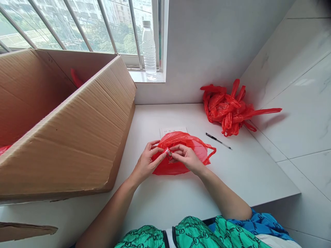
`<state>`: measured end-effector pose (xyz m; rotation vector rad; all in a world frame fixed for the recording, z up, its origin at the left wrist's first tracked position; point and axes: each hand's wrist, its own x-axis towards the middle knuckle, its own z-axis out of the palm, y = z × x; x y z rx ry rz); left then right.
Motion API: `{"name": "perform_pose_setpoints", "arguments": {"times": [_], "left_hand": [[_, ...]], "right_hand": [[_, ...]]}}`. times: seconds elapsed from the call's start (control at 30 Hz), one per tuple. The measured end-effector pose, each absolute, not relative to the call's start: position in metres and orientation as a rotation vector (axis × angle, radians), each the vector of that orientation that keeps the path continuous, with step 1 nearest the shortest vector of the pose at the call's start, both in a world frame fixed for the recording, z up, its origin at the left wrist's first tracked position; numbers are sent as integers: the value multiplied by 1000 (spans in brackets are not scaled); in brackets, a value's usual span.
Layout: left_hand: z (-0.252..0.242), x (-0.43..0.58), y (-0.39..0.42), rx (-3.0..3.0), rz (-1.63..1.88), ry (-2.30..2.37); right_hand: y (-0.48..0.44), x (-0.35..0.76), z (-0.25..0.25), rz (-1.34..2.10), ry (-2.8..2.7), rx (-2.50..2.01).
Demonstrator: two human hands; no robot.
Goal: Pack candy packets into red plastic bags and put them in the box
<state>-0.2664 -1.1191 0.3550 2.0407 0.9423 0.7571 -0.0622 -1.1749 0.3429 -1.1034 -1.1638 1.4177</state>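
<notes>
Between my two hands is a small red wrapped candy (168,152) with dark and white print. My left hand (150,159) pinches its left side with thumb and forefinger. From the right, my right hand (186,156) grips the other end with thumb and fingers. Both hands are over a red plastic bag (176,168), which lies on the white tabletop with its handle loop to the right. What is inside the bag is mostly hidden by my hands. A white paper or notebook (172,130) is partly covered by the bag's far edge.
A large open cardboard box (85,137) fills the left side, with red plastic inside. A pile of red plastic bags (227,108) sits at the back right. A black pen (218,140) lies right of the bag. A water bottle (149,51) stands on the windowsill.
</notes>
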Motion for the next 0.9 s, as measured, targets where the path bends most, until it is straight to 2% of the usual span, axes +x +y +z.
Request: {"name": "perform_pose_setpoints", "arguments": {"times": [0.17, 0.43, 0.67, 0.9], "left_hand": [[350, -266, -1117, 2046, 818, 968], [351, -264, -1118, 2123, 788, 871], [352, -266, -1118, 2091, 701, 817], [353, -264, -1117, 2077, 753, 852]], "right_hand": [[-1177, -65, 345, 1382, -1337, -1169], [-1174, -62, 346, 1403, -1310, -1171], [-1172, -62, 344, 1262, -1204, -1129], [-1174, -52, 351, 1214, -1358, -1251]]}}
